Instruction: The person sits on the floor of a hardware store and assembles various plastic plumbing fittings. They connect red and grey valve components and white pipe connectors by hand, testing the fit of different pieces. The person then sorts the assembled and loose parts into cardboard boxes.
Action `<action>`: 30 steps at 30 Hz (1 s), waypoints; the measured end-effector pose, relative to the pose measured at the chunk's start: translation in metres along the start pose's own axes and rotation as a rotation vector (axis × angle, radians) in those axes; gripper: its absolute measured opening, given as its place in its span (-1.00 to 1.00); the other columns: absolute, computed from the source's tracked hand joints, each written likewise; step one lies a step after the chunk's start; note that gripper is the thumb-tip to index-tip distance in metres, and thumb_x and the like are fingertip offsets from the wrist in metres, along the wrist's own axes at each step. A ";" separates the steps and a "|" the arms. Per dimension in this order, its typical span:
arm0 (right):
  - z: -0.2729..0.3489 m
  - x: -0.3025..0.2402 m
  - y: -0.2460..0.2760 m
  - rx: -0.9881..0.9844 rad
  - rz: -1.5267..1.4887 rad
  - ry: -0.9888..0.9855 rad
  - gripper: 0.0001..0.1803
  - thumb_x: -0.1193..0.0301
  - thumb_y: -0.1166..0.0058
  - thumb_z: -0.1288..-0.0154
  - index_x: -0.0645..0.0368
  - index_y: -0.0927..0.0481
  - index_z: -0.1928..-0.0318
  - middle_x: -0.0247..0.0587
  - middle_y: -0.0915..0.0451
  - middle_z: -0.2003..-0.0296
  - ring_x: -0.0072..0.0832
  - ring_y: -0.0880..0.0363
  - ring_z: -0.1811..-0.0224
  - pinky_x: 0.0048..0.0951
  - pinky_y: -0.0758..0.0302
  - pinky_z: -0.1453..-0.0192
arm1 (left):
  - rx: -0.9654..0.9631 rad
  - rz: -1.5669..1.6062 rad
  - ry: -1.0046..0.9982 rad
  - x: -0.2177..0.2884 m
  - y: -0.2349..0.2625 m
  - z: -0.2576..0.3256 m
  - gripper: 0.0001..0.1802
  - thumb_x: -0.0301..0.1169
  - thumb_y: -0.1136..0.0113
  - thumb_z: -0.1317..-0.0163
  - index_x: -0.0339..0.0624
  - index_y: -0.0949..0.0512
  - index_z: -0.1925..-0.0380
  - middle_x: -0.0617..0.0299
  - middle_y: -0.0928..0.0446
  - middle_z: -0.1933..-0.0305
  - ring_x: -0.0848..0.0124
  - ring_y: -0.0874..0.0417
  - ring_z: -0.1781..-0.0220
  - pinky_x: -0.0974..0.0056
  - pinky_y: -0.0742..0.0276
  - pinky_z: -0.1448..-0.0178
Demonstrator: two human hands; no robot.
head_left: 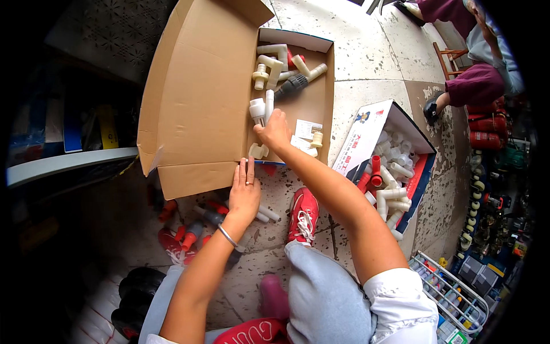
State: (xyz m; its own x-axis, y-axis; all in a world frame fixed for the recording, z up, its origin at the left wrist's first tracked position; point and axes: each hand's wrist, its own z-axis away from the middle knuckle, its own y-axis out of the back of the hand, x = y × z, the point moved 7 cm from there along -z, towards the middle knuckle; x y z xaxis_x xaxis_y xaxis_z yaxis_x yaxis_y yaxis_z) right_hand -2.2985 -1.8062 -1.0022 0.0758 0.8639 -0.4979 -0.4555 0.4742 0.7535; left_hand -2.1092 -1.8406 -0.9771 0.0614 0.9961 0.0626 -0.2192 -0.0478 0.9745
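An open cardboard box point(195, 86) with its lid folded out to the left lies on the floor before me. My right hand point(275, 131) reaches into it, fingers closed around the lower end of a white pipe fitting point(269, 104). Beside that stands a wider white fitting point(257, 109). My left hand point(245, 192) rests with stretched fingers on the box's near edge, by the lid fold. White elbow fittings point(277, 51), a grey fitting point(293, 85) and a cream valve-like piece point(260, 77) lie farther back in the box. A cream fitting point(259, 151) sits near my left fingertips.
At right a second box point(358, 135) holds many white fittings and a red one point(376, 172). Grey and red fittings point(192, 235) and pipes lie on the floor by my left forearm. A white wire rack point(452, 292) stands lower right. A person point(484, 74) sits upper right.
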 end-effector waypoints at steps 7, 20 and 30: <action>-0.017 0.014 0.024 -0.090 0.392 0.281 -0.46 0.28 -0.27 -0.03 0.25 -0.43 0.01 -0.03 -0.46 -0.02 -0.10 -0.51 -0.11 -0.06 -0.49 -0.09 | 0.032 -0.020 -0.012 0.003 0.001 -0.001 -0.76 -0.41 -0.07 -0.19 -0.37 -0.58 0.24 -0.31 0.20 -0.54 -0.16 0.13 -0.57 -0.02 0.13 -0.58; -0.007 0.047 0.042 -0.373 -0.184 0.355 -0.29 0.10 -0.54 0.18 0.24 -0.56 0.04 -0.13 -0.60 0.13 -0.29 -0.59 0.06 -0.26 -0.50 -0.06 | 0.036 -0.030 -0.016 0.007 -0.001 -0.003 -0.77 -0.38 -0.14 -0.13 -0.31 -0.59 0.26 -0.32 0.20 -0.54 -0.18 0.13 -0.57 -0.04 0.11 -0.57; 0.099 0.018 0.088 -0.678 -0.785 0.292 -0.20 0.35 -0.49 0.00 0.22 -0.41 -0.26 -0.26 -0.56 -0.04 -0.50 -0.51 -0.08 -0.42 -0.43 -0.23 | 0.086 0.670 0.130 -0.014 0.065 -0.015 -0.69 -0.47 -0.12 -0.22 -0.26 -0.51 0.03 -0.23 -0.29 -0.35 -0.03 -0.33 -0.39 -0.03 -0.18 -0.46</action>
State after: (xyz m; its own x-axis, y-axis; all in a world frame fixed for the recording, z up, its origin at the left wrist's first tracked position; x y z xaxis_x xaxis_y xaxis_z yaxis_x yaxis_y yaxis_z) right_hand -2.2496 -1.7320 -0.9031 0.3871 0.2422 -0.8897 -0.7751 0.6081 -0.1717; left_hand -2.1395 -1.8560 -0.9177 -0.1789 0.7499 0.6369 -0.0908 -0.6572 0.7483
